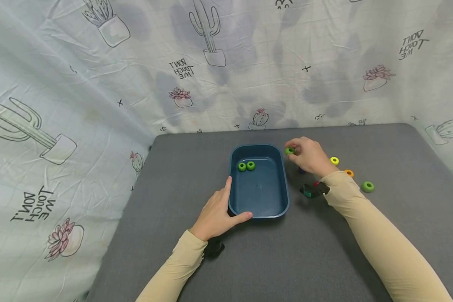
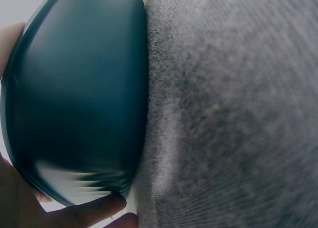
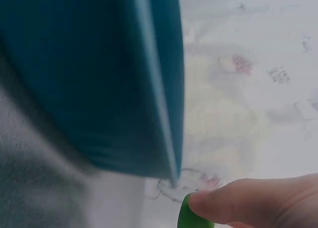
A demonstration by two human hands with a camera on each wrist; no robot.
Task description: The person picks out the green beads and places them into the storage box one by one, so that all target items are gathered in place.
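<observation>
My left hand (image 1: 215, 213) grips the near left corner of a blue rectangular plastic tray (image 1: 258, 201), its thumb over the near rim and the fingers along the left wall. In the left wrist view, fingertips rest against the outer wall of the tray (image 2: 84, 89). Two green ring beads (image 1: 242, 167) sit side by side inside, toward the far left. Just beyond the right rim, my right hand (image 1: 311, 156) pinches another green bead (image 1: 290, 150) between thumb and fingers. In the right wrist view this green bead (image 3: 195, 214) shows under the thumb, near the tray's corner.
Right of the tray, a yellow bead (image 1: 334, 160), an orange bead (image 1: 349, 173) and a green bead (image 1: 368, 186) lie on the grey table (image 1: 305, 260). A red bead (image 1: 316, 183) and a dark blue one (image 1: 301, 170) are partly hidden by the right arm. A printed curtain (image 1: 241, 84) hangs behind.
</observation>
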